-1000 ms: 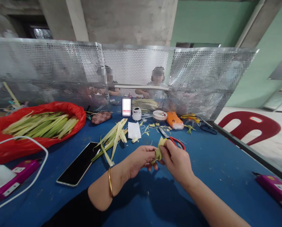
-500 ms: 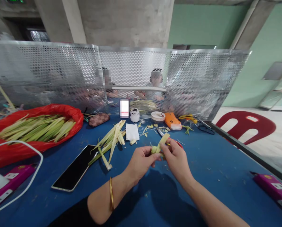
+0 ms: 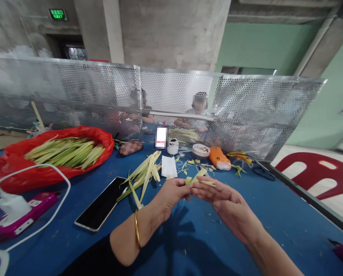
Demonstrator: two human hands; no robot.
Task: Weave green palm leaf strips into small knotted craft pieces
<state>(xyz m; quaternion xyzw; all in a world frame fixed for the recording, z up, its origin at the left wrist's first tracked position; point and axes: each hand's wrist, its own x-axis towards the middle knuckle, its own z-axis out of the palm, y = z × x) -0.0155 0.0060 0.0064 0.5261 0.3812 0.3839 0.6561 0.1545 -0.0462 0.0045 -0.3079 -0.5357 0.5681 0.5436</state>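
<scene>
My left hand point(image 3: 171, 197), with a gold bangle at the wrist, pinches a small folded roll of pale green corn husk strip point(image 3: 189, 180) between thumb and fingers. Beside it, my right hand point(image 3: 228, 199) is open, its fingers stretched out toward the roll. One loose end of the strip rises above the right fingertips, and another lies along the top of those fingers. A bunch of loose corn husks point(image 3: 145, 174) lies left of my hands, partly over a black phone point(image 3: 102, 205). Behind my hands, a white paper piece point(image 3: 169, 166) rests among husk scraps.
At left stands a red plastic bag point(image 3: 10, 168) full of husks, with a purple power strip point(image 3: 24, 218) and white cable before it. Along the back are a checkered pouch point(image 3: 131, 147), thread spool point(image 3: 173, 146), tape roll point(image 3: 201, 150) and orange tissue pack point(image 3: 219, 158), below a perforated metal screen point(image 3: 171, 88).
My right hand has let go of its pinch on the strip and opened, fingers stretched out. My left hand keeps hold of the roll. The camera view has shifted up and left.
</scene>
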